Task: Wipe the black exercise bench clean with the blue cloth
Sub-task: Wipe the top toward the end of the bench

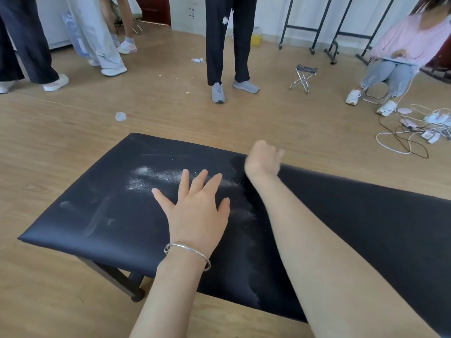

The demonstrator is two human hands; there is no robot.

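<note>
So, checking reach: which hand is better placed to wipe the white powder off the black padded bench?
Probably left: the left hand lies flat on the black padded bench, fingertips at the white powder; the right hand is at the far edge.

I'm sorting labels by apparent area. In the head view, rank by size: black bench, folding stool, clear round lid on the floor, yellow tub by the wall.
1. black bench
2. folding stool
3. clear round lid and yellow tub look alike; the tub is farther, so unranked.
</note>
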